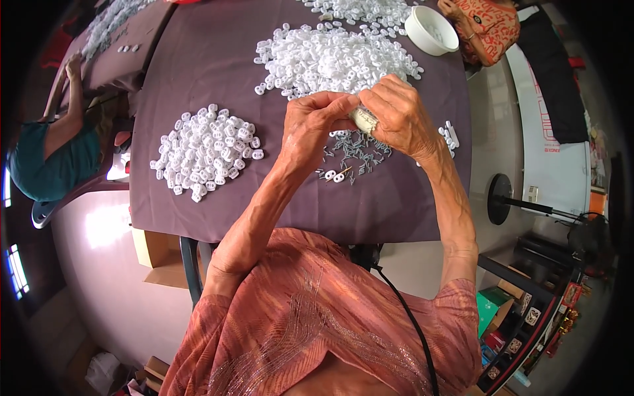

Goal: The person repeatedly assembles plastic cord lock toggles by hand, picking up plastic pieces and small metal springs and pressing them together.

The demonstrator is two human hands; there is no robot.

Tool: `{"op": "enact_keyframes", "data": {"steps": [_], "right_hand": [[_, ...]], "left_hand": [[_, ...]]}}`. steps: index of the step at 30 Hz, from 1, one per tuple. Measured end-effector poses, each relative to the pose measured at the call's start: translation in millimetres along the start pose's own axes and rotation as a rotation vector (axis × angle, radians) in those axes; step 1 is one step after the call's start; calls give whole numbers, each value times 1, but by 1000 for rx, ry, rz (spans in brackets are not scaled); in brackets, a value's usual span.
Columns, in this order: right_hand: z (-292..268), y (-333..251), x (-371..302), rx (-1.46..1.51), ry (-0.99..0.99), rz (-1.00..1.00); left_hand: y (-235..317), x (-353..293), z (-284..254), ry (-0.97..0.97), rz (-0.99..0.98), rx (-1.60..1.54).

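Close to you, loose white plastic pieces (338, 178) lie by grey pins (360, 152). Above them, your left hand (313, 122) and right hand (401, 117) meet at a cream wrapping (364, 121), fingers narrowly bent; what they grip, I cannot tell. Beyond, a white heap (330, 61) spreads near a white tub (416, 37).

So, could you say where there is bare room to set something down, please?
Bare cloth lies between the grey pins and the near edge, and left of the large white pile, beyond the smaller pile. It's crowded around the left hand and right hand.
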State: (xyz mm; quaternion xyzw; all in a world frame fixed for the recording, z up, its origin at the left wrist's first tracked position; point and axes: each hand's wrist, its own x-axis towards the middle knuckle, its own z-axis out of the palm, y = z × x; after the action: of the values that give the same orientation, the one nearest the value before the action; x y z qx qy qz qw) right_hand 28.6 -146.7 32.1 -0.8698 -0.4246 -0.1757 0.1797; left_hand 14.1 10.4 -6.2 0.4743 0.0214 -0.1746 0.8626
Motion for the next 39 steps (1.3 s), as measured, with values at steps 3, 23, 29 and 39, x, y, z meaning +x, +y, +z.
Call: {"op": "enact_keyframes", "data": {"steps": [3,23,29,39], "right_hand": [[1,-3,5,-23,16,14],[-20,-6,-7,832,2,636],[-8,-37,-4,669,267,706],[-6,-47,4,584,290,751]], "left_hand": [[0,3,-5,15,15,-57],[19,-2,-7,-158,-68,-66],[21,-7,1,-82,-33,-179],[21,-10,2,-42,39,-131]]}}
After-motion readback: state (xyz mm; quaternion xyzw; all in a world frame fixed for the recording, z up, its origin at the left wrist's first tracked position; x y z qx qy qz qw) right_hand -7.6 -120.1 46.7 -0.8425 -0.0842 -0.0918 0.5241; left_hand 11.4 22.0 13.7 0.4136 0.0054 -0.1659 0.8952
